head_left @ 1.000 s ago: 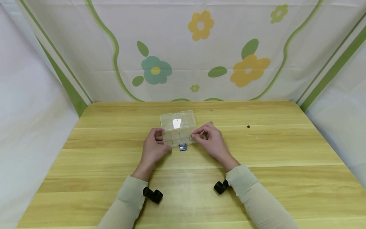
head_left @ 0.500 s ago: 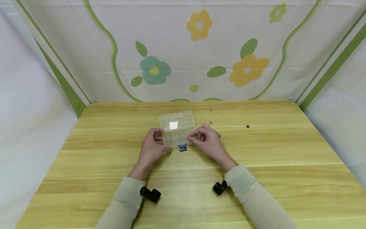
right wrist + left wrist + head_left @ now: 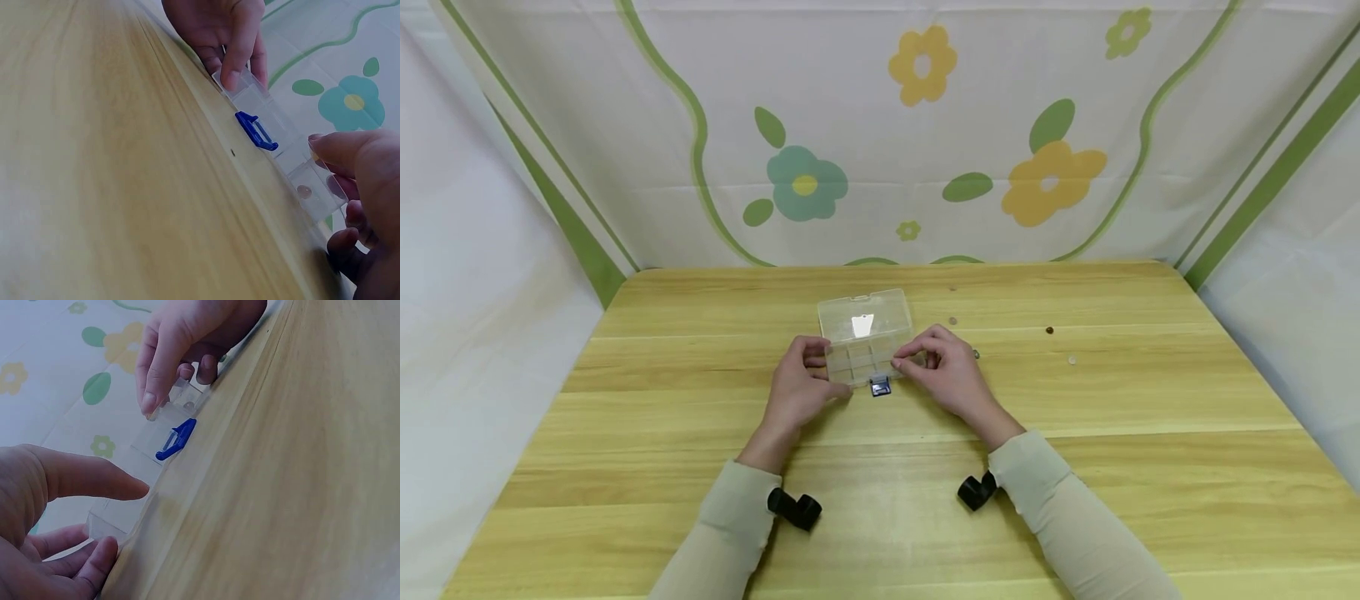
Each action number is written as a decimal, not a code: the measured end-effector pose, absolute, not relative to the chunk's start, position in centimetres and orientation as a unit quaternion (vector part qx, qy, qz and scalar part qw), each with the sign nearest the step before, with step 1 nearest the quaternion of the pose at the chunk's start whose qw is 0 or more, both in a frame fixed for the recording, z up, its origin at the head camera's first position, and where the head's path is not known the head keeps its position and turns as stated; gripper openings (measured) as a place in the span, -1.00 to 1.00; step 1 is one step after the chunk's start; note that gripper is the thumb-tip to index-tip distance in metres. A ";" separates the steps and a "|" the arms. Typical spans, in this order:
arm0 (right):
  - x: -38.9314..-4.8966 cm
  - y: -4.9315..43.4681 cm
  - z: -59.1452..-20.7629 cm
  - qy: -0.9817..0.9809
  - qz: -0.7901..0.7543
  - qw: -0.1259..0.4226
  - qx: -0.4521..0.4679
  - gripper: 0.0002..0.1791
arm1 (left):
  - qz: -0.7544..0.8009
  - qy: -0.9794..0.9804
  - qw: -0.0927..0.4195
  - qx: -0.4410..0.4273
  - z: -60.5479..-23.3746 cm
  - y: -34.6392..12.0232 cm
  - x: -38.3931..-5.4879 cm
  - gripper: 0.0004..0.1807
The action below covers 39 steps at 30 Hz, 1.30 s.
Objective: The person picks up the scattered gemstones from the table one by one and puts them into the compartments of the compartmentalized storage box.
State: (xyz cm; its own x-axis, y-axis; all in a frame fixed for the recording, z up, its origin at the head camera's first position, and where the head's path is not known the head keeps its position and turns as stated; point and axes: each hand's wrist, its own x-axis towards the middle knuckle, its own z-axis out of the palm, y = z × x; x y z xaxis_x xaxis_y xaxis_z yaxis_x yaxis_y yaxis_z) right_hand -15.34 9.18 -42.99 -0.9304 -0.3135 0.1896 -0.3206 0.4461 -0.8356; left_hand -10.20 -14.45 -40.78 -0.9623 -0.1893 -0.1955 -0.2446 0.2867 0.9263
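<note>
A clear plastic compartment box point(image 3: 861, 357) lies on the table, its lid point(image 3: 865, 317) raised at the back and a blue latch point(image 3: 880, 386) hanging at the front. My left hand point(image 3: 802, 383) grips the box's left end, thumb at the front edge and fingers round the side. Over the right-hand compartments, my right hand point(image 3: 947, 371) pinches a tiny yellowish piece point(image 3: 315, 156) between thumb and forefinger; its shape is mostly hidden. Inside a right-end compartment lies a small round clear piece point(image 3: 304, 191), seen in both wrist views.
Small loose pieces lie on the wooden table point(image 3: 880, 500) to the right: a brown bead point(image 3: 1049, 331), a whitish one point(image 3: 1072, 361), a greyish one point(image 3: 952, 321), a dark one point(image 3: 976, 354) beside the right hand. A flowered cloth point(image 3: 880, 142) hangs behind.
Since a second ago my right hand has shifted slightly left and down over the box, uncovering small pieces behind it. In the last half second little has moved; my left hand keeps its grip.
</note>
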 end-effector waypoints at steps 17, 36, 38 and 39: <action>-15.3 9.1 -42.9 -0.850 0.499 -0.008 0.170 -0.92 | 0.598 0.789 0.024 -0.141 -41.1 -14.6 -10.2 -0.16; -15.4 9.1 -42.9 -0.844 0.511 -0.011 0.161 -0.91 | 0.591 0.795 0.020 -0.136 -41.3 -14.6 -10.2 -0.15; -15.3 9.2 -42.9 -0.844 0.512 -0.013 0.159 -0.91 | 0.591 0.795 0.020 -0.135 -41.3 -14.6 -10.2 -0.15; -15.3 9.2 -42.8 -0.845 0.511 -0.014 0.158 -0.91 | 0.591 0.795 0.020 -0.135 -41.3 -14.6 -10.2 -0.15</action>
State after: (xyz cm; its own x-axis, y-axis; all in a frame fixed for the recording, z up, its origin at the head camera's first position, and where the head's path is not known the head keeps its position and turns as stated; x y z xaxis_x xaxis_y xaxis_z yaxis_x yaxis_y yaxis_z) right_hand -15.32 9.15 -42.83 -0.9495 -0.2814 0.1386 -0.2533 0.4275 -0.8678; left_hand -10.17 -14.58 -41.30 -0.9629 -0.1908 -0.1909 -0.2379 0.2659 0.9342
